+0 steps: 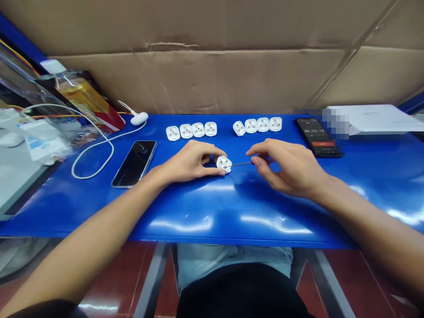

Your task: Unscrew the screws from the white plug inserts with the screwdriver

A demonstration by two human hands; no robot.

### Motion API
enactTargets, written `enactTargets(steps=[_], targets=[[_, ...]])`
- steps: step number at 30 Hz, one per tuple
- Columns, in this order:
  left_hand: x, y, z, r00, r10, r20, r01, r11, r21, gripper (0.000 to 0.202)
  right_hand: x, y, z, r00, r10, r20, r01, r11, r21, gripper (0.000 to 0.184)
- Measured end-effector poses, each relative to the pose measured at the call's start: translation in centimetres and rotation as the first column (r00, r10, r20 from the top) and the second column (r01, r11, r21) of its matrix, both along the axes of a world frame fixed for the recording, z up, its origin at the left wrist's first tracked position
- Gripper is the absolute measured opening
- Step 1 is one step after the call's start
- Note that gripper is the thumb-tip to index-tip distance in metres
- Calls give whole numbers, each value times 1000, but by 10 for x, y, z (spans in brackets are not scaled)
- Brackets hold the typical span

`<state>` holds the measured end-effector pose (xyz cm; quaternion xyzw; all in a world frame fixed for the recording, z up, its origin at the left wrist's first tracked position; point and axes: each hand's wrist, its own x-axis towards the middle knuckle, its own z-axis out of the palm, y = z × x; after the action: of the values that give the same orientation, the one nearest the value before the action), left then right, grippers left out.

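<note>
Near the middle of the blue table, my left hand [195,161] pinches a round white plug [224,163] between thumb and fingers, its metal parts facing up. From the right, my right hand [285,168] grips a thin screwdriver [241,164], whose handle is mostly hidden in the fingers. The shaft's tip reaches the plug's face. Behind my hands are two rows of similar white plug pieces, a left row [198,130] and a right row [263,124]. The leftmost piece of the right row is tilted.
A dark phone [135,163] lies left, and another phone [318,138] showing a timer lies right, beside a white box [374,118]. A bottle [82,97], a white cable [107,141] and plastic bags crowd the left. Cardboard [212,84] walls the back.
</note>
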<state>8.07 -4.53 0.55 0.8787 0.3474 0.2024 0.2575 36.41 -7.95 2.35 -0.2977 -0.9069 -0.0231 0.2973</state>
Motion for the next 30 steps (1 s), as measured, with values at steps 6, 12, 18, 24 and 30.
enactTargets(steps=[6, 12, 18, 24, 30], targets=[[1, -1, 2, 1000, -1, 10, 1, 1000, -12, 43, 0, -1, 2, 997, 34, -73, -42, 993, -107, 29], [3, -3, 4, 1000, -10, 23, 10, 1000, -8, 40, 0, 1, -2, 994, -59, -93, 54, 997, -55, 13], [2, -2, 3, 999, -21, 24, 22, 1000, -14, 39, 0, 1, -2, 994, 11, -108, -20, 996, -82, 29], [0, 0, 0, 1000, -18, 14, 19, 1000, -17, 43, 1, 2, -4, 997, -10, -71, 9, 1000, -12, 15], [-1, 0, 0, 1000, -18, -1, 18, 1000, -17, 45, 0, 1, -3, 999, 2, -52, -3, 1000, -27, 18]])
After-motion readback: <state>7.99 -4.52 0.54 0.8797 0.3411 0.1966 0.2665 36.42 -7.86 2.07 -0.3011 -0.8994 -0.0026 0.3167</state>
